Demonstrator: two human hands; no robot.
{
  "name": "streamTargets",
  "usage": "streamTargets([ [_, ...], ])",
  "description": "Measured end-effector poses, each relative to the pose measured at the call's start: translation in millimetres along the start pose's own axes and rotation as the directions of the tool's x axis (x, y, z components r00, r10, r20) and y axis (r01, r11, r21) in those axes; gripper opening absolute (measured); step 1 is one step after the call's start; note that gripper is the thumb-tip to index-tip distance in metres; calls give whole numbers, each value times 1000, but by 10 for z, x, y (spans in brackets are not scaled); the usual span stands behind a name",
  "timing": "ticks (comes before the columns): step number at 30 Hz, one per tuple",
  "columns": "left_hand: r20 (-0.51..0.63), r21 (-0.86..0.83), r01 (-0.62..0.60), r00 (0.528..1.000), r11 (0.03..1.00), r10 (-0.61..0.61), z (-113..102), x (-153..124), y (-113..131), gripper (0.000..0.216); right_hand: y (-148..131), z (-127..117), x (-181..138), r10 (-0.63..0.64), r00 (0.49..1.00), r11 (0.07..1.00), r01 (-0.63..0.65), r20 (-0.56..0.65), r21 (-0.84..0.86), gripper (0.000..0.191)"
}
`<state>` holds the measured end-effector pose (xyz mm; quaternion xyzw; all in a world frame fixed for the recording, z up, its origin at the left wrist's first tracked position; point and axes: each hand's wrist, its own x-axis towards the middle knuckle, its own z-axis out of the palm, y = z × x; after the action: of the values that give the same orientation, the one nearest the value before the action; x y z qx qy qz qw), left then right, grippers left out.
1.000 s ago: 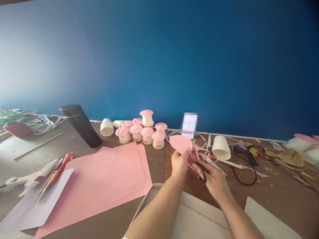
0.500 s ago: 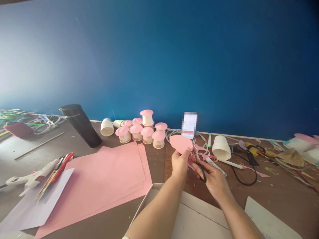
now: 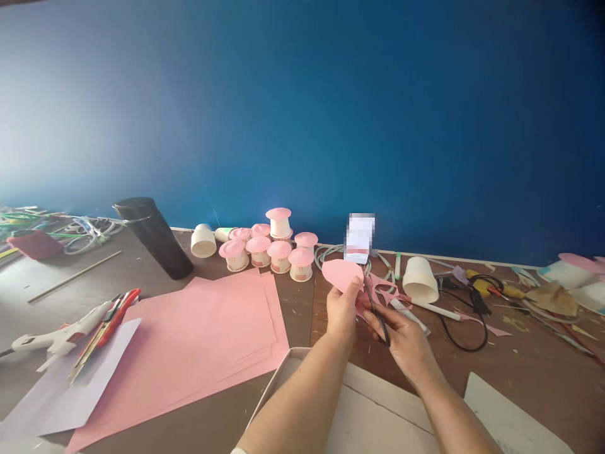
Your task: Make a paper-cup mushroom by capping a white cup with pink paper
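My left hand [image 3: 344, 308] pinches a rounded piece of pink paper [image 3: 341, 275] between thumb and fingers, holding it above the table. Closed around the dark handles of a pair of scissors [image 3: 380, 325] is my right hand [image 3: 401, 334]. The blades point up and away, against the right edge of the pink piece; how far apart they are I cannot tell. Pink paper scraps [image 3: 385, 291] lie just behind and to the right of the scissors. Left of my hands, several small paper cups with pink paper tops [image 3: 301, 265] stand grouped, one stacked on another.
Pink sheets [image 3: 203, 334] lie at left, with a utility knife [image 3: 106, 328] and glue gun [image 3: 70, 331] beside them. A black tumbler [image 3: 154, 236] stands behind. White cups [image 3: 420, 280] and cables [image 3: 467, 347] are at right. An open box [image 3: 378, 403] lies under my forearms.
The pink piece has tipped and sunk slightly in my left hand, its edge shifting at the scissors. Both hands stay in nearly the same place.
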<state>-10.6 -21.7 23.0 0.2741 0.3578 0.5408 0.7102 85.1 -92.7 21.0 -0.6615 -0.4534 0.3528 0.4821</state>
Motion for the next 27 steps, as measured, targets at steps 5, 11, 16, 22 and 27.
streamTargets([
  [5, -22, 3, 13, 1000, 1000, -13, 13, -7, 22, 36, 33, 18, -4, -8, 999, 1000, 8, 33, -18, 42],
  [11, 34, 31, 30, 999, 999, -31, -4, -1, -9, 34, -50, -10, -4, 3, 1000, 1000, -3, -5, -18, 49],
  [16, 40, 61, 38, 998, 997, -41, -14, 13, -31, 31, -105, -37, -15, -11, 1000, 1000, 11, 9, -16, 47],
  [22, 33, 56, 38, 999, 998, -40, -24, 38, -56, 33, -126, -31, -24, -15, 1000, 1000, 15, 3, -24, 47],
  [27, 12, 69, 51, 999, 996, -52, -12, 26, -21, 34, -116, -30, -14, 1, 1000, 1000, -2, -11, -15, 49],
])
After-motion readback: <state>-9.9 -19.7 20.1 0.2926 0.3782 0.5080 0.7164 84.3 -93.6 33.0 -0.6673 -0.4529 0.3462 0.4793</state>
